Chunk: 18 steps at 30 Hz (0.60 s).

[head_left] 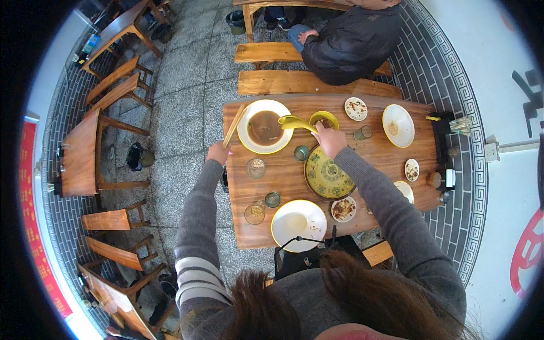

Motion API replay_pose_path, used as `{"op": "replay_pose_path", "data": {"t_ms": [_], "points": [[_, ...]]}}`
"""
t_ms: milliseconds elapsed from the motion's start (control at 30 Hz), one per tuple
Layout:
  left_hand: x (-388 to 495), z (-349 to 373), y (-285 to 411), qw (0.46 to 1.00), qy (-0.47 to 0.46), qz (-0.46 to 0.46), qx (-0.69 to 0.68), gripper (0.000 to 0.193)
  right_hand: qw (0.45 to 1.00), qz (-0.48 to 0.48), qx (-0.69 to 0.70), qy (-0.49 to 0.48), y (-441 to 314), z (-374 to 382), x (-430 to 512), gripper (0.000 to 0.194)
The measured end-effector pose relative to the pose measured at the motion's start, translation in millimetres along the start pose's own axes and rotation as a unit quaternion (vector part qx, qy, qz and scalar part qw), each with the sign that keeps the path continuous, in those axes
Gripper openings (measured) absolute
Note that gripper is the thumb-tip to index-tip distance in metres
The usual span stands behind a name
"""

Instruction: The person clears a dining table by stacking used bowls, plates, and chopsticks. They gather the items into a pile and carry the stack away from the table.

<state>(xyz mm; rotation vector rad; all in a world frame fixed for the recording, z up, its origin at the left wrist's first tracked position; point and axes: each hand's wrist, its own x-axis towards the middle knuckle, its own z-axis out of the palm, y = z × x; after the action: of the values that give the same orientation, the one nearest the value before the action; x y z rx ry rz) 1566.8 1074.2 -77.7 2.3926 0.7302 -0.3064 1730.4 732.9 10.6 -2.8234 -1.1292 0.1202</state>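
Observation:
My left hand grips a pair of wooden chopsticks at the table's left edge, tips pointing up past a white bowl's rim. That large yellow-rimmed bowl holds brown broth. In my right hand are yellow spoons, stretched out toward the broth bowl's right rim; how many there are I cannot tell. Just beyond this hand stands a small yellow bowl with dark food in it, partly covered by the hand and spoons. A yellow patterned plate lies below my right wrist, partly hidden by the sleeve.
On the wooden table stand a used white bowl near me, another bowl at the right, glasses, a green cup and small dishes with scraps. A seated person occupies a bench beyond.

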Motion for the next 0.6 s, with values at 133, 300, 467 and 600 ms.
{"op": "replay_pose_path", "data": {"t_ms": [133,300,467,600], "points": [[12,19,-2,0.973,-0.028,-0.048,-0.225,0.035,0.997,0.033,0.038,-0.055,-1,0,-2,0.028],[30,34,3,0.929,0.007,-0.105,-0.356,0.039,0.999,0.018,0.022,-0.024,-1,12,-1,0.029],[38,36,5,0.939,0.045,-0.098,-0.326,0.044,0.999,0.024,0.035,0.004,-2,21,-2,0.029],[37,39,14,0.933,0.05,-0.045,-0.354,0.038,0.999,-0.009,0.031,0.008,-7,17,0,0.028]]}}
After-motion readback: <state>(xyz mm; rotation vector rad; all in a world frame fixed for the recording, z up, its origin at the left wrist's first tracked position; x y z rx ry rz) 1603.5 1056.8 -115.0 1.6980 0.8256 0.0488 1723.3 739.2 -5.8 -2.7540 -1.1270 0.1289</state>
